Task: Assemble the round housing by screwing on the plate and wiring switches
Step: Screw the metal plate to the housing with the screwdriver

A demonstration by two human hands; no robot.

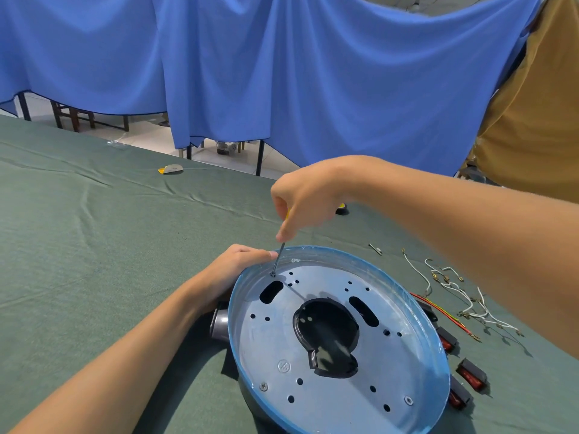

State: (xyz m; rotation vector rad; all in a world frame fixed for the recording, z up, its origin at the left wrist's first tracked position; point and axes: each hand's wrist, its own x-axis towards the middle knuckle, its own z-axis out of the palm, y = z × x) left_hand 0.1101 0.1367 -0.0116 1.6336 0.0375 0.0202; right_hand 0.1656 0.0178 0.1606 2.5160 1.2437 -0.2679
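A screwdriver (279, 257) is bearing on a screw (273, 273) in the plate (272, 339) of the round housing (232, 314).
The right hand (305, 202) is gripping it from above; the left hand (233, 270) is holding the housing's far-left rim; red switches (471, 377) and white wires (470, 303) are lying to the right.

Right hand (305, 202) raised, curled tight; left hand (233, 270) apparently cupped.
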